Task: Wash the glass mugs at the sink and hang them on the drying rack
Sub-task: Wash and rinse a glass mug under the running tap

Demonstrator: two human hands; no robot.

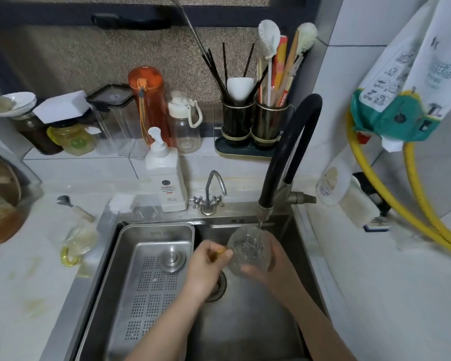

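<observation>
A textured glass mug (248, 250) with a yellow handle is held over the steel sink (248, 321), right under the black faucet spout (264, 213); water runs into it. My left hand (207, 265) pinches the yellow handle. My right hand (267, 264) wraps round the mug's body from the right and below. A second glass mug with a yellow handle (76, 246) lies on its side on the counter left of the sink. No drying rack can be made out.
A perforated steel drain tray (151, 282) fills the sink's left part. Behind the sink stand a soap pump bottle (166, 178), a small tap (211, 199), bottles, jars and utensil holders (253, 123). A spoon (74, 207) lies on the left counter. Yellow hoses (414, 204) hang right.
</observation>
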